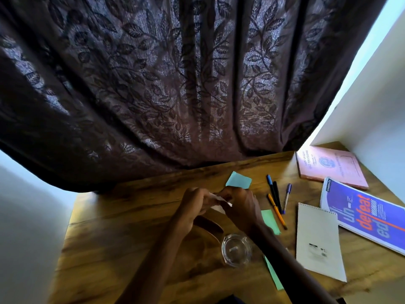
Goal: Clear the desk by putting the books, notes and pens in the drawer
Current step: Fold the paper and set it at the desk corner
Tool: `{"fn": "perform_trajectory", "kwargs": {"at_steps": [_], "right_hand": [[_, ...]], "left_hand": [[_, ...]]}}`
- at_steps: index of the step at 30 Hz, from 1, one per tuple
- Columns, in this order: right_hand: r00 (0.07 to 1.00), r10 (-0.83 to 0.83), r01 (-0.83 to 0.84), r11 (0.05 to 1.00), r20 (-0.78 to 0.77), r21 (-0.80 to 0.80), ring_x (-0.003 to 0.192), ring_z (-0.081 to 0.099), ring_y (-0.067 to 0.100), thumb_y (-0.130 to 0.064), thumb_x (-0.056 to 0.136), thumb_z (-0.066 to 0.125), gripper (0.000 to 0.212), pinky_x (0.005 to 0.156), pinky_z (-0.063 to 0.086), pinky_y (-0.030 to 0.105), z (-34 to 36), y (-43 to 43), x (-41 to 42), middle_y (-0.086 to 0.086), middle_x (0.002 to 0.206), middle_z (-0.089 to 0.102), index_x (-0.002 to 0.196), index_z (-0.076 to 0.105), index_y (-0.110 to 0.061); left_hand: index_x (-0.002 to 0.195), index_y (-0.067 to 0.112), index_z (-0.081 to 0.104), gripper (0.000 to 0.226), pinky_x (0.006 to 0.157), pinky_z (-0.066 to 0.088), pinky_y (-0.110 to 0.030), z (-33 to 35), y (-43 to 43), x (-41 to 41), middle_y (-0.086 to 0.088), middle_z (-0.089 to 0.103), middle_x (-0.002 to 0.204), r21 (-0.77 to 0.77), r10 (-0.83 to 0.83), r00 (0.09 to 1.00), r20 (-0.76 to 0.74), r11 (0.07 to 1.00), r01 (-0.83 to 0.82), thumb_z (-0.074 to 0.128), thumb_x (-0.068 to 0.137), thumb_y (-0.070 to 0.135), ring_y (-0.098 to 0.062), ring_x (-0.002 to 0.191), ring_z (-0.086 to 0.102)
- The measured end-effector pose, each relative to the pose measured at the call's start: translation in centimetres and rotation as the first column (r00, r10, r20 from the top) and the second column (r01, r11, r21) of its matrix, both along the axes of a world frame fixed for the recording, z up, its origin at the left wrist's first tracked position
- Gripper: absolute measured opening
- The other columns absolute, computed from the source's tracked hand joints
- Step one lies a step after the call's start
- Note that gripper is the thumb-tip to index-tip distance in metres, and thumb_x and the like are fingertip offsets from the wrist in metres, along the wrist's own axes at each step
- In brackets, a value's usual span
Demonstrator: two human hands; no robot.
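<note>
My left hand (194, 204) and my right hand (240, 208) meet over the middle of the wooden desk (131, 227), both pinching a small white paper note (220, 204) between them. A light blue note (238, 180) lies just beyond the hands. A green note (271, 220) sits to the right of my right hand, and another green note (274, 275) shows beside my right forearm. Several pens (277, 196) lie right of the hands. Further right are a white spiral notepad (317, 242), a blue notebook (368, 216) and a pink book (331, 167). No drawer is in view.
A clear glass dish (236, 250) stands between my forearms near the front. A dark patterned curtain (175, 84) hangs along the desk's back edge. White walls (372, 106) close in on the right and on the left.
</note>
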State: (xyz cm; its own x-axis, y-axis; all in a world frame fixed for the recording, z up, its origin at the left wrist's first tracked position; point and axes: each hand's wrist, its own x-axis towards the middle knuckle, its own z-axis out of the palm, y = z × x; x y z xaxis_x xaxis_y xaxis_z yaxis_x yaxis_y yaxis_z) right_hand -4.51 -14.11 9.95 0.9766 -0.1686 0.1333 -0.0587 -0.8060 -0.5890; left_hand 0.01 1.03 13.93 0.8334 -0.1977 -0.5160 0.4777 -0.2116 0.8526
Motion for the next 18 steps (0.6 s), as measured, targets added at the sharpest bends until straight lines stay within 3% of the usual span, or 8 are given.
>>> {"fn": "perform_trajectory", "kwargs": {"at_steps": [2,4,6,8,10,12,15,18], "right_hand": [[0.999,-0.027,0.026,0.999,-0.020,-0.042,0.083,0.070,0.007,-0.026,0.086,0.075,0.009,0.065,0.056,0.020,-0.3,-0.2,0.7,-0.010,0.093,0.075,0.095,0.073,-0.027],[0.999,-0.034,0.033,0.997,-0.023,-0.071,0.083,0.070,0.008,-0.025,0.085,0.075,0.012,0.061,0.044,0.010,-0.6,-0.1,1.2,-0.009,0.096,0.075,0.098,0.074,-0.024],[1.000,-0.009,0.007,0.998,-0.030,-0.059,0.077,0.068,0.006,-0.023,0.083,0.078,0.013,0.058,0.035,0.004,-1.0,-0.1,1.4,-0.008,0.094,0.076,0.096,0.076,-0.021],[0.999,0.009,-0.010,0.999,-0.033,-0.035,0.067,0.061,0.001,-0.024,0.081,0.080,0.010,0.055,0.035,0.005,-1.3,0.1,1.5,-0.009,0.087,0.075,0.090,0.075,-0.020],[0.999,0.016,-0.017,1.000,-0.033,-0.013,0.062,0.056,0.000,-0.022,0.080,0.081,0.008,0.054,0.034,0.006,-1.5,0.5,1.7,-0.009,0.082,0.075,0.084,0.074,-0.019],[0.999,0.036,-0.036,0.999,-0.020,0.007,0.062,0.058,0.003,-0.020,0.080,0.081,0.008,0.054,0.040,0.011,-1.6,0.8,1.8,-0.007,0.080,0.075,0.083,0.074,-0.018],[0.997,0.073,-0.073,0.997,-0.014,-0.008,0.063,0.066,0.011,-0.020,0.082,0.079,0.007,0.056,0.054,0.025,-1.9,1.2,2.0,-0.004,0.079,0.076,0.083,0.075,-0.015],[0.996,0.080,-0.082,0.995,-0.035,-0.059,0.061,0.062,0.007,-0.019,0.084,0.077,0.006,0.052,0.043,0.013,-2.7,1.4,2.2,-0.004,0.079,0.075,0.082,0.075,-0.014]], "left_hand": [[0.110,0.024,0.063,0.013,0.094,0.057,-0.040,-0.8,0.6,0.6,-0.008,0.068,0.115,0.131,-0.057,0.991,0.124,0.991,0.041,0.056,0.099,0.024,-0.018,0.102,0.067],[0.140,0.028,0.049,0.050,0.091,0.056,-0.033,-2.2,1.7,1.2,0.000,0.064,0.124,0.353,-0.196,0.941,0.275,0.931,0.091,0.067,0.093,0.031,-0.014,0.109,0.064],[0.148,0.037,0.039,0.070,0.096,0.048,-0.028,-3.2,2.6,1.6,0.009,0.060,0.124,0.572,-0.415,0.819,0.397,0.809,0.133,0.074,0.087,0.034,-0.010,0.117,0.056],[0.143,0.040,0.046,0.065,0.104,0.042,-0.031,-3.9,3.2,1.9,0.008,0.049,0.135,0.725,-0.600,0.674,0.430,0.675,0.138,0.076,0.086,0.035,-0.012,0.127,0.044],[0.128,0.039,0.062,0.046,0.111,0.034,-0.033,-4.6,3.6,2.8,0.006,0.043,0.144,0.781,-0.678,0.581,0.450,0.615,0.112,0.076,0.085,0.037,-0.014,0.135,0.035],[0.113,0.037,0.071,0.027,0.110,0.033,-0.035,-5.4,3.9,3.6,0.007,0.043,0.149,0.763,-0.669,0.573,0.473,0.636,0.113,0.076,0.086,0.038,-0.016,0.138,0.033],[0.104,0.035,0.074,0.018,0.106,0.034,-0.034,-6.5,4.1,4.7,0.010,0.047,0.147,0.737,-0.656,0.584,0.478,0.661,0.139,0.076,0.086,0.036,-0.017,0.138,0.036],[0.109,0.036,0.072,0.024,0.106,0.030,-0.030,-7.7,4.6,5.5,0.009,0.051,0.144,0.740,-0.696,0.569,0.438,0.638,0.211,0.077,0.085,0.036,-0.015,0.138,0.038]]}}
